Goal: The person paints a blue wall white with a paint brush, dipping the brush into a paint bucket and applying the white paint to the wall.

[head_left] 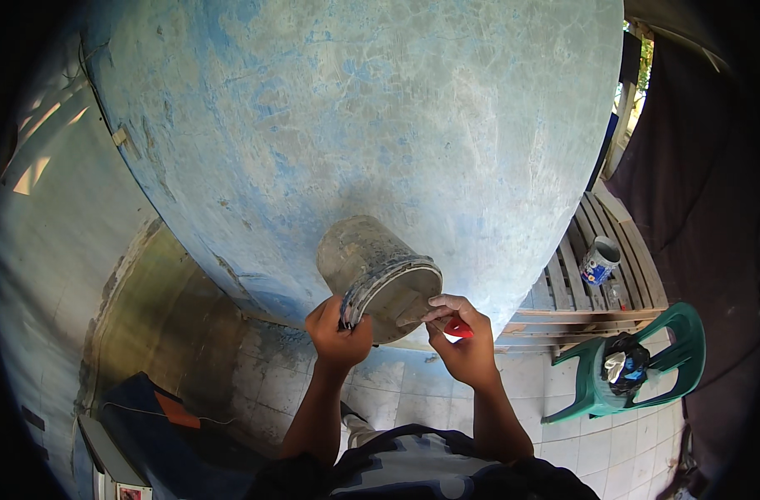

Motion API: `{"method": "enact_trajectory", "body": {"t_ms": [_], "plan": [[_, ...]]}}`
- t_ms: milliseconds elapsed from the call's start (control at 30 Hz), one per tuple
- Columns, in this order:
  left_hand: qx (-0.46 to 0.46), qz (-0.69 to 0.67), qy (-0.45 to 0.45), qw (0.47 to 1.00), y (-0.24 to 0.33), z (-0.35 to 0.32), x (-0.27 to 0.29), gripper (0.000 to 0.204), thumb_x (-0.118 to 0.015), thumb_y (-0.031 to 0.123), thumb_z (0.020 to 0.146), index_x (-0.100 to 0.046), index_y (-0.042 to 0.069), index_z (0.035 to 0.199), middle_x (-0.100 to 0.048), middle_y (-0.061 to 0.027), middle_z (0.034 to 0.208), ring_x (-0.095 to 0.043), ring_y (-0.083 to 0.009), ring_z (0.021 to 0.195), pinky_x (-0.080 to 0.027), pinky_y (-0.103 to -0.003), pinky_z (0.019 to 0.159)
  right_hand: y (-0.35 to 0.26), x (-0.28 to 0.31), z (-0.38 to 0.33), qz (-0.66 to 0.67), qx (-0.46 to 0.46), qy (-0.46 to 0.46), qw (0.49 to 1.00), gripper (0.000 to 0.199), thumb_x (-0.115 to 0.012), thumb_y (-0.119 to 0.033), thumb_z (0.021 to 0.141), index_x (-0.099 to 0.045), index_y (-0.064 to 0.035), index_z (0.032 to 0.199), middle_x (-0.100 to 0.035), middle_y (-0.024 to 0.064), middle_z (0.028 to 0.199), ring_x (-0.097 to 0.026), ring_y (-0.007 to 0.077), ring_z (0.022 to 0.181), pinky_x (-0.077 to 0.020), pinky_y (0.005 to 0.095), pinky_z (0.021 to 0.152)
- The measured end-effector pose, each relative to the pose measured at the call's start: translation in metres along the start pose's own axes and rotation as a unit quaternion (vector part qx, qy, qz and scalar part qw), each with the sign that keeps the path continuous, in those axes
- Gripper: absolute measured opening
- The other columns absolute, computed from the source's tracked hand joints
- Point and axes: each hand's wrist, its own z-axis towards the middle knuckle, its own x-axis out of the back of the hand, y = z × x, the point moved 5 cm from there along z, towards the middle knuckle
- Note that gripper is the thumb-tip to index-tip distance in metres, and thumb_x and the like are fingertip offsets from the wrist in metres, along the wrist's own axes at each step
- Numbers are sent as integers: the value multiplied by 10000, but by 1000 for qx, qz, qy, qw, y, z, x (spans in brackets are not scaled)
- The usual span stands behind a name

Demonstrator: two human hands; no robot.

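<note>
A grey, plaster-smeared bucket [359, 243] is tipped on its side in front of me, its mouth turned toward me and to the right. My left hand [338, 335] is closed around the left part of its rim. In my right hand [463, 342] is a putty knife [458, 327] with a red handle, gripped between fingers and thumb. Its flat blade reaches into the bucket's mouth, near the inner wall. Grey residue coats the fingers of that hand. How much material lies inside the bucket I cannot tell.
A patchy blue-grey wall [313, 125] rises just beyond the bucket. To the right stand a slatted wooden bench [561, 279] with a paint tin [600, 260] on it, and a green plastic chair [584, 383] bearing a black plastic bag [628, 363]. White tiles [421, 390] cover the floor.
</note>
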Motion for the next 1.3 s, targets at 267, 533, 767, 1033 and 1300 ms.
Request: {"method": "enact_trajectory", "body": {"t_ms": [267,533,767,1033,1300], "plan": [[198,-113,37,973,-17,-6,-7,314,-615,-72,742,-337,69,707,-304,43,643,-281,-55,633,-255,-285,547,23,20,-6,196,-36,134,971,103,-701,72,913,-710,60,1015,-730,140,954,-724,190,838,-572,288,785],[292,-152,5,944,-41,-26,-21,298,-637,-61,736,-369,56,679,-337,50,638,-307,-53,624,-262,-297,535,66,44,-8,403,-97,241,877,185,-644,-163,1030,-665,21,1039,-705,153,966,-689,230,702,-530,295,645],[323,-194,6,926,-52,-25,-31,334,-655,-47,704,-347,75,662,-307,55,639,-282,-57,622,-247,-297,545,65,50,-1,434,-73,188,878,200,-591,-172,1059,-639,22,1072,-683,166,1034,-701,249,783,-548,317,699],[335,-209,18,919,-58,-25,-35,343,-657,-32,694,-339,96,674,-285,67,671,-270,-55,637,-235,-287,568,58,48,-1,455,-61,177,871,223,-562,-167,1081,-641,41,1093,-682,186,1087,-709,268,846,-577,338,765],[348,-222,31,910,-62,-19,-41,350,-649,-44,696,-330,100,677,-276,64,678,-272,-55,649,-238,-283,585,67,53,3,467,-77,168,865,239,-550,-171,1090,-650,46,1095,-687,178,1085,-711,270,837,-587,332,757]]}}
